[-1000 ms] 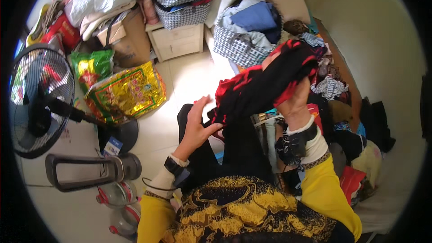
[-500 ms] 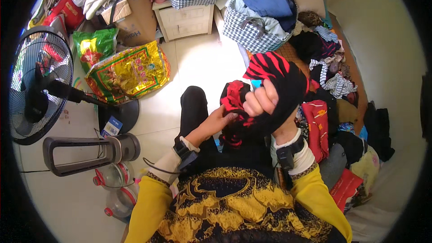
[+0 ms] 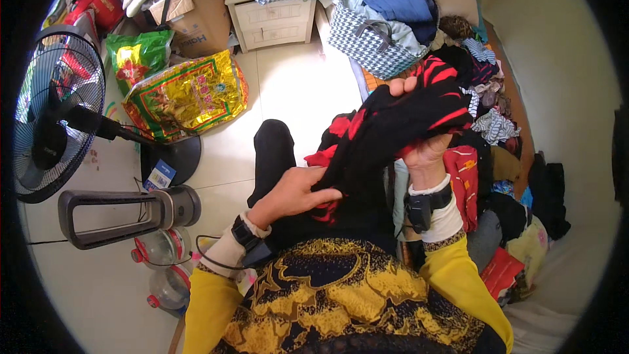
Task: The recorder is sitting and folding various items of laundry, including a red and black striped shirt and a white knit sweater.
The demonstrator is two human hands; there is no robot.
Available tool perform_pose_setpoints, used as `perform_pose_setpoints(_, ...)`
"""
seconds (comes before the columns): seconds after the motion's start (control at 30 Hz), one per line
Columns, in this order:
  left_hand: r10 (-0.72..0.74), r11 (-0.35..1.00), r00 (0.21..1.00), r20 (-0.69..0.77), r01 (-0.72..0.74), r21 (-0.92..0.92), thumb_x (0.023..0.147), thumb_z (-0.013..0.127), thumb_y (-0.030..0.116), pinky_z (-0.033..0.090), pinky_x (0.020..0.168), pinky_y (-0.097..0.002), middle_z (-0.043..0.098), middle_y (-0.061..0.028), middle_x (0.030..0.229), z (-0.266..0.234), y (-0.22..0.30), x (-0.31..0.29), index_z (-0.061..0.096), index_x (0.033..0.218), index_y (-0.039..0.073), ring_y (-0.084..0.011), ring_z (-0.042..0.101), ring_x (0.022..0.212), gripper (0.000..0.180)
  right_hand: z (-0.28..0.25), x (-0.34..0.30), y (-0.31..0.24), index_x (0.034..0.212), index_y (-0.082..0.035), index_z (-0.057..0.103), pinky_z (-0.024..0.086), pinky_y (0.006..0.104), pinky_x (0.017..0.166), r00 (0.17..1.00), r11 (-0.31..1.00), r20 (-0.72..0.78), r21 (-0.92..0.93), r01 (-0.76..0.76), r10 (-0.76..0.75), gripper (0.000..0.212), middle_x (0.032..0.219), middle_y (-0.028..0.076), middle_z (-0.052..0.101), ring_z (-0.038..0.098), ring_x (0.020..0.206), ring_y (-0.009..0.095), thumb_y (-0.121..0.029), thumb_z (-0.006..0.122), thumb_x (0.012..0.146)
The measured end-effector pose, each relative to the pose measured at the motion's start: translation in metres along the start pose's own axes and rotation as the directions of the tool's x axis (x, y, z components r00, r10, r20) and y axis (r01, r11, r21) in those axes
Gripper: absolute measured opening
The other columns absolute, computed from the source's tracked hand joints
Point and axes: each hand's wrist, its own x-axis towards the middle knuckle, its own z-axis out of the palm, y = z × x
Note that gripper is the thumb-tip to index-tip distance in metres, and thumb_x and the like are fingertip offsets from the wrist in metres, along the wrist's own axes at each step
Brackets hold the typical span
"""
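A black garment with red stripes and patches [image 3: 393, 118] stretches between my two hands above my lap. My left hand [image 3: 298, 190] pinches its lower left part, with the thumb on top and most fingers hidden by the cloth. At the upper right, my right hand [image 3: 427, 152] holds the other end. Its fingertips show over the top edge, and the cloth covers the middle of that hand. What kind of garment it is, the bunched folds do not show.
Clothes lie heaped along the right wall, a red piece [image 3: 462, 180] among them. A houndstooth basket [image 3: 373, 46] of clothes stands ahead, beside a small drawer cabinet [image 3: 275, 23]. To the left are a gold bag [image 3: 187, 95], a standing fan [image 3: 59, 115], a grey bladeless fan [image 3: 118, 213] and plastic jars [image 3: 170, 285].
The garment has gone from bunched to drawn out. My right hand has turned from a fist to palm-up and shifted right; my left hand has moved slightly down and left.
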Motion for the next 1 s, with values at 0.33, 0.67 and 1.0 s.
perform_pose_setpoints(0.33, -0.208, 0.860, 0.740, -0.639, -0.173, -0.480, 0.101, 0.051, 0.011, 0.045, 0.085, -0.0231, 0.063, 0.0017, 0.102, -0.034, -0.045, 0.001, 0.061, 0.118, 0.001, -0.0062, 0.054, 0.095, 0.022, -0.011, 0.009, 0.002, 0.133, -0.006, 0.051, 0.038, 0.0520, 0.110, 0.996, 0.987, 0.064, 0.139, -0.075, 0.066, 0.059, 0.136, 0.019, 0.055, 0.052, 0.126, 0.039, -0.049, 0.057, 0.093)
perform_pose_setpoints(0.67, -0.409, 0.341, 0.831, -0.377, -0.244, -0.908, 0.106, 0.042, 0.038, 0.057, 0.081, -0.0329, 0.068, -0.0092, 0.102, -0.050, -0.023, 0.004, 0.060, 0.113, 0.003, -0.0189, 0.068, 0.093, 0.040, -0.046, 0.008, 0.017, 0.123, -0.003, 0.056, 0.054, 0.0332, 0.073, 0.969, 0.972, -0.103, -0.050, -0.229, 0.223, 0.037, 0.097, 0.011, 0.066, 0.065, 0.089, 0.024, -0.032, 0.050, 0.101)
perform_pose_setpoints(1.0, -0.206, 0.214, 0.917, -0.342, -0.299, -0.930, 0.106, 0.028, 0.048, 0.048, 0.104, -0.0416, 0.056, -0.0158, 0.135, -0.056, 0.019, 0.016, 0.043, 0.140, 0.000, -0.0265, 0.058, 0.121, 0.061, -0.041, -0.026, 0.079, 0.140, -0.002, 0.043, 0.043, 0.0344, 0.102, 0.786, 0.631, 0.113, -0.670, -0.391, 0.607, 0.054, 0.128, 0.012, 0.057, 0.054, 0.121, 0.021, -0.017, 0.064, 0.093)
